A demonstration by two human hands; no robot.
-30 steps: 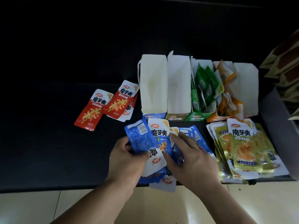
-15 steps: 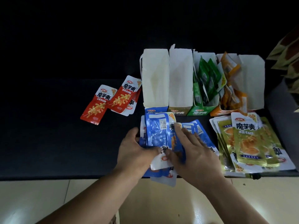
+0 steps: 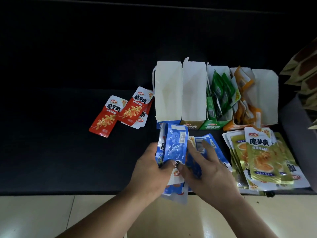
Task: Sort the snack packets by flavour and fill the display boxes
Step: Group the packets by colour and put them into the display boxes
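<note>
My left hand (image 3: 152,169) grips a stack of blue snack packets (image 3: 175,145) near the front edge of the dark table, thumb on top. My right hand (image 3: 205,169) lies over more blue packets (image 3: 210,145) beside the stack, fingers spread and lightly curled on them. Behind them stand the display boxes in a row: a blue box (image 3: 168,93) and a gold box (image 3: 193,93) with nothing visible inside, a green box (image 3: 210,126) holding green packets (image 3: 221,93), and an orange box (image 3: 264,93) holding orange packets (image 3: 243,110).
Three red packets (image 3: 118,114) lie left of the boxes. A pile of gold packets (image 3: 262,157) sits to the right of my hands. Brown packets (image 3: 305,73) are stacked at the far right edge. The table (image 3: 51,152) ends just below my wrists, with pale floor tiles beneath.
The blue packets have been drawn together into a tighter, more upright stack in my left hand. My right hand stays on the packets beside it.
</note>
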